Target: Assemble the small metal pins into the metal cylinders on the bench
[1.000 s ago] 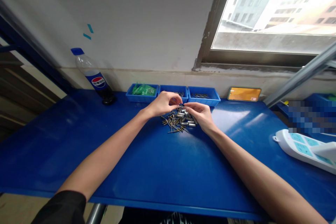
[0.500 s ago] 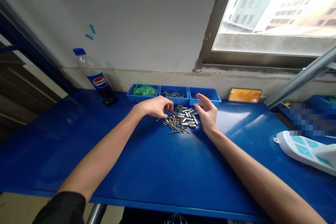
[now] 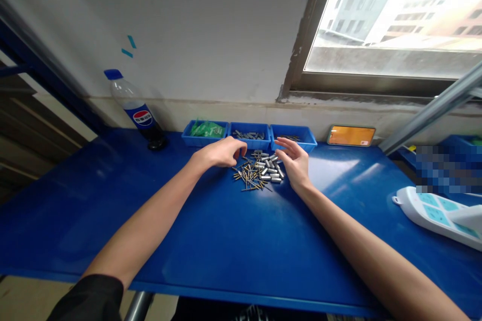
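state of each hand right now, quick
Left hand: curled by the pins; can't tell if holding one.
Right hand: open beside the silver pieces, nothing visible in it.

Bins (image 3: 256, 144) block the metal pile (image 3: 265, 171) from behind; its front is open.

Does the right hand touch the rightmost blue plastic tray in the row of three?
Cannot tell: in the head view, the right hand partly covers the blue plastic tray, but neither contact nor gap shows plainly.

Blown-out window (image 3: 395, 20), glare on tabletop (image 3: 331, 166) — dim wall (image 3: 211, 35)
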The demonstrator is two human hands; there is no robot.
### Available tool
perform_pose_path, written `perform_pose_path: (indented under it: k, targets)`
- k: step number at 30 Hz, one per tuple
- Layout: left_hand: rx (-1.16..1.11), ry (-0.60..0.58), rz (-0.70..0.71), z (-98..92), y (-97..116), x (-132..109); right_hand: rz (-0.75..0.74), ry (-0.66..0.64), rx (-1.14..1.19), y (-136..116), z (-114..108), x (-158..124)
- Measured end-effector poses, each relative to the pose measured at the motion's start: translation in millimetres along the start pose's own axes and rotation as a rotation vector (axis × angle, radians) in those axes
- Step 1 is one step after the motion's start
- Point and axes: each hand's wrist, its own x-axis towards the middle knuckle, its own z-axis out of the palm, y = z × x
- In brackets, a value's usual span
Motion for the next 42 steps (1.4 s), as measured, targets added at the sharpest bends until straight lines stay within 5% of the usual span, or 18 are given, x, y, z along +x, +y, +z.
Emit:
perform_pose_path:
  k: [9,16,21,32,38,42]
  targets:
    - [-0.331,0.318,0.142,4.3,8,7,0.032,-0.115,-0.020,-6,1,-2]
    - [-0.723,0.328,0.173,12.3,15,13,0.048,-0.266,-0.014,-8,2,-4]
    - [-0.800,0.335,0.164,21.4,14,19,0.049,-0.297,0.027,-6,2,-4]
    - [-0.588,0.393,0.123,28.2,14,21,0.081,-0.258,0.040,-5,3,-3]
    - [-0.168,0.335,0.109,22.0,1,16,-0.028,0.034,0.027,-3,3,0]
    - [-0.049,0.245,0.127,24.0,-5,15,-0.003,0.044,0.027,1,1,3]
